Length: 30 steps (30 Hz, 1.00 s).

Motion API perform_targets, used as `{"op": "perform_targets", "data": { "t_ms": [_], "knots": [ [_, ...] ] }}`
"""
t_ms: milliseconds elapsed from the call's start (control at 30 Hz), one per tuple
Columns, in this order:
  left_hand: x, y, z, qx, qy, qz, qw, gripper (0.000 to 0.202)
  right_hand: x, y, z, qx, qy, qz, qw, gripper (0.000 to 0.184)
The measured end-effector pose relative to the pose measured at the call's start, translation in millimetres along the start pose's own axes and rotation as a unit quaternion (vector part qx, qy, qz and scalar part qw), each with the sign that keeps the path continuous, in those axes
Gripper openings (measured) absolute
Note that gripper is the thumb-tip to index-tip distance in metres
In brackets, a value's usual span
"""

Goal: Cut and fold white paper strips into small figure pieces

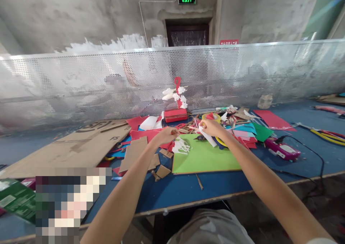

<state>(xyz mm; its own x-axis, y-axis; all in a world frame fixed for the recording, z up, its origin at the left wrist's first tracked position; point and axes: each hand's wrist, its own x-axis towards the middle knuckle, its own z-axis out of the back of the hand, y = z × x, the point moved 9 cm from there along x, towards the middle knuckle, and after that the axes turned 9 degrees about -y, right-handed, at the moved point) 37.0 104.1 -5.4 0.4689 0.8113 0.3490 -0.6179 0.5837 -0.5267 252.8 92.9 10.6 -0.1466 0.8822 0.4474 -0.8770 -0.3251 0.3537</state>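
Note:
My left hand (pixel 167 136) is closed in a pinch above the left edge of a light green sheet (pixel 210 161); what its fingertips hold is too small to tell. Just below them is a white paper piece cut into fringes (pixel 182 147), over the green sheet. On the right, my right hand (pixel 212 128) pinches the upper end of a white paper strip (pixel 207 135), which slants down over the sheet. Behind both hands stands a red paper-covered box (pixel 175 115) with a red upright (pixel 177 86) carrying white paper flowers (pixel 181 98).
Flattened cardboard (pixel 81 147) covers the left. Coloured paper scraps and sticks crowd the middle, with a yellow tape roll (pixel 215 119) among them. At right lie a purple corded device (pixel 283 149), yellow-handled pliers (pixel 323 134) and a red sheet (pixel 272 119). A perforated metal screen (pixel 134 71) stands behind.

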Motion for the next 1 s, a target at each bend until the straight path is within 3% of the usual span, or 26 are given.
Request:
{"op": "perform_targets", "data": {
  "t_ms": [167,233,333,433,600,733,1000],
  "knots": [
    [3,-12,12.3,-0.031,-0.075,-0.018,0.996,0.021,2,20,14,0.227,-0.035,0.009,0.973,0.026],
    [2,-26,13.7,-0.111,-0.095,-0.036,0.989,0.023,2,27,15,0.304,-0.043,-0.013,0.952,0.028],
    [-1,-48,3.7,-0.248,-0.067,-0.041,0.965,0.032,-1,43,18,0.384,-0.071,-0.004,0.921,0.032],
    [-4,-61,-3.5,-0.340,-0.053,-0.032,0.938,0.041,-5,58,18,0.414,-0.092,0.014,0.906,0.029],
    [-3,-57,6.6,-0.397,-0.110,-0.013,0.911,0.041,-8,70,5,0.487,-0.053,-0.009,0.871,0.027],
    [-2,-48,12.0,-0.394,-0.137,-0.001,0.909,0.037,-11,72,3,0.510,-0.035,-0.018,0.859,0.027],
    [-5,-54,15.6,-0.348,-0.170,-0.006,0.922,0.034,-13,74,3,0.488,-0.041,-0.015,0.872,0.034]
  ]
}}
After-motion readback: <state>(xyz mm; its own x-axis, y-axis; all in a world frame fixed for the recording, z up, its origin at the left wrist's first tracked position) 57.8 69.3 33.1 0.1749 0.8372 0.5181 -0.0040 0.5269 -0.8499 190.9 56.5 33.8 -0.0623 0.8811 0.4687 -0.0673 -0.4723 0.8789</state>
